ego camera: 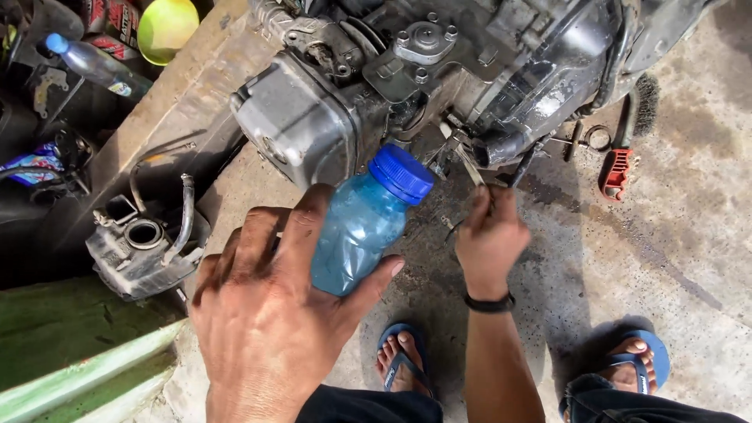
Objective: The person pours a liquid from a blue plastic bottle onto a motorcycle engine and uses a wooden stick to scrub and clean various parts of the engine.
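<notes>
Blue-capped clear plastic bottle (364, 223) sits grasped in your left hand (270, 313); your right hand (489, 239) pinches a thin metal tool (470, 166) under the grey engine (439, 70).

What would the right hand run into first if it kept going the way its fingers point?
Probably the dark hose under the engine. The right hand points up at it, pinching a thin metal tool that reaches that way. Depth is hard to judge, so it may pass beneath.

Left hand (270, 313) grips a blue bottle (362, 223); right hand (489, 239) pinches a thin tool (470, 166) under the engine (439, 70).
</notes>
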